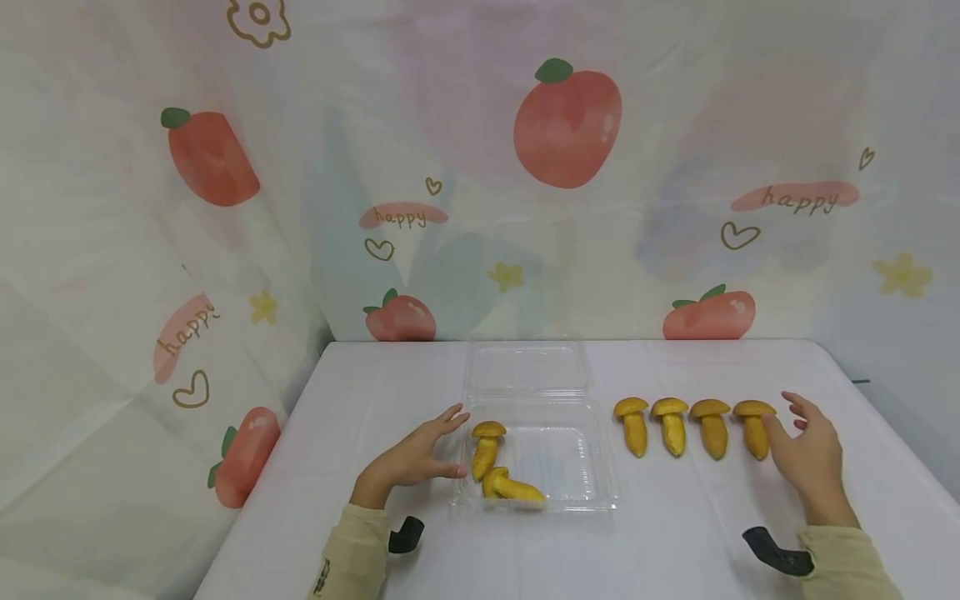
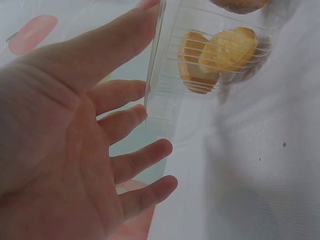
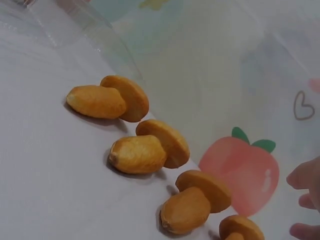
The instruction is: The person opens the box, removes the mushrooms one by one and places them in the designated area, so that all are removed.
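Note:
A clear plastic clamshell box [image 1: 562, 450] lies with its lid [image 1: 528, 371] folded back. Two yellow-brown mushrooms sit in its left part: one stem-down [image 1: 486, 450] and one on its side [image 1: 513, 486]. My left hand [image 1: 412, 454] is at the box's left wall, fingers spread, thumb and fingertips at the edge; it grips nothing. Several like mushrooms [image 1: 673, 429] form a row right of the box, caps away from me. Beside the rightmost mushroom [image 1: 753, 429] is my right hand [image 1: 810, 458], thumb and fingers apart; whether the thumb touches it I cannot tell.
Everything lies on a white-covered table [image 1: 675, 533]. A patterned curtain [image 1: 480, 250] with fruit prints hangs behind and to the left. Dark curved pieces [image 1: 406, 535] stick out by both sleeves.

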Demonstrator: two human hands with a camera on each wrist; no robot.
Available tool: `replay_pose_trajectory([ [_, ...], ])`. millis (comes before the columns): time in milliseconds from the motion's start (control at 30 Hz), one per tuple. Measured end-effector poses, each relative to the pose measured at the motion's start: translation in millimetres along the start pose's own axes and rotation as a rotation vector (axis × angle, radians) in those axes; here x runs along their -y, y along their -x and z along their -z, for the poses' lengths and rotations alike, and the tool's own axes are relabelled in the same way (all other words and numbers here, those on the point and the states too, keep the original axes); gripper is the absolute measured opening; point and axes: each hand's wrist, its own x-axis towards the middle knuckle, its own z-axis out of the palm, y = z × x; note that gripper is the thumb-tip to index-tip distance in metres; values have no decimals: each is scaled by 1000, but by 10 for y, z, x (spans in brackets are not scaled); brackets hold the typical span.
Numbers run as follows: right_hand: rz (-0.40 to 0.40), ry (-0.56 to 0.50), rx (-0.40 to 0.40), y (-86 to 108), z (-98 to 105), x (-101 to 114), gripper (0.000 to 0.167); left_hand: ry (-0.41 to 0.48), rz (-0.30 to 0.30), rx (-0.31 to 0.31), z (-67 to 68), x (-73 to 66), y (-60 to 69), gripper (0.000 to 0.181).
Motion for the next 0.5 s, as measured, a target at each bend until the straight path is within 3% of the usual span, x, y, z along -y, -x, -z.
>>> replay_pose_trajectory([
  [233,68,-28,-4,100,-9,222,58,7,-6,-7,2,10,-3,85],
  [500,124,-8,62,229,-106,456,60,17,-6,-4,7,-2,9,85],
])
